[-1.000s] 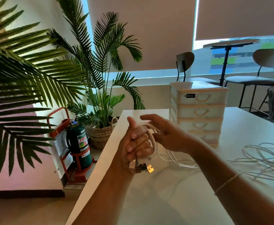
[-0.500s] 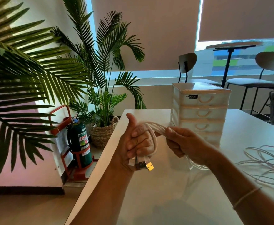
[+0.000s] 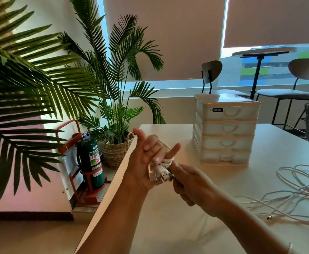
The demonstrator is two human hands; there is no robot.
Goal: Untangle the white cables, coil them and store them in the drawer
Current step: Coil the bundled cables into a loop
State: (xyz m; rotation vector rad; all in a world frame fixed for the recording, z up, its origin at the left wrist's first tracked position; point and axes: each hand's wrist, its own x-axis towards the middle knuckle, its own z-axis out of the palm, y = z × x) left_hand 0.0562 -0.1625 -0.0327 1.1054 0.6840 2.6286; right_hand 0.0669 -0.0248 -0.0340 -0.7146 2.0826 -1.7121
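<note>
My left hand is raised over the table's left edge with a coiled white cable looped round its fingers; USB plugs stick out below the palm. My right hand sits just right of and below it, fingers curled, pinching the cable end by the plugs. A white four-drawer unit stands behind the hands, all drawers shut. A loose tangle of white cables lies on the table at the right.
The white table ends in a left edge close to my left hand. Beyond that edge are a potted palm in a basket and a green fire extinguisher on a red stand. Chairs stand behind the table.
My right hand dropped from beside the coil's top to below it, by the plugs. My left forefinger now sticks out. The view shifted slightly.
</note>
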